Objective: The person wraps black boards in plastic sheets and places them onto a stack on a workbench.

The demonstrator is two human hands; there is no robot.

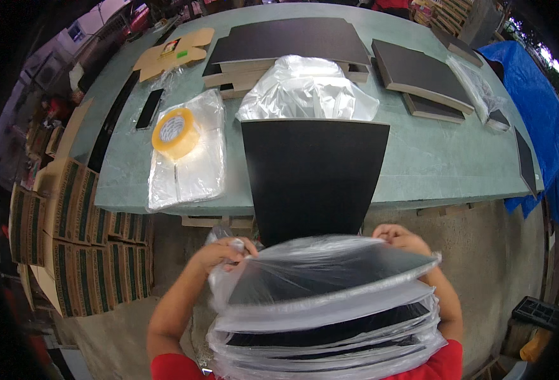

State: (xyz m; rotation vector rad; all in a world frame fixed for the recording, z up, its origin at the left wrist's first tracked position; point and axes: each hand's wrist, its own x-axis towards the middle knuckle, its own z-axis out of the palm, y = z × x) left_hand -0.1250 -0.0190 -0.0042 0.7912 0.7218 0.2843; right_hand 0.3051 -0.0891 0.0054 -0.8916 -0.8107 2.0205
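Observation:
Close to my body rises a stack of dark flat panels point(317, 329), each wrapped in clear plastic. My left hand point(229, 252) pinches the clear plastic wrap point(330, 266) at the top panel's far left corner. At the far right corner my right hand point(401, 238) is closed with its fingertips on the same wrap. A bare black panel point(314, 171) lies just beyond, partly over the table's near edge; its lower end is hidden behind the wrapped stack. Behind it sits a crumpled heap of clear plastic bags point(308, 88).
On the green table point(444, 164) a roll of tape point(177, 134) rests on flat plastic bags point(194, 171). Dark boards point(286, 41) are stacked at the back, more panels point(422, 76) at right. Cardboard cartons point(80, 253) stand left; a blue tarp point(533, 107) hangs right.

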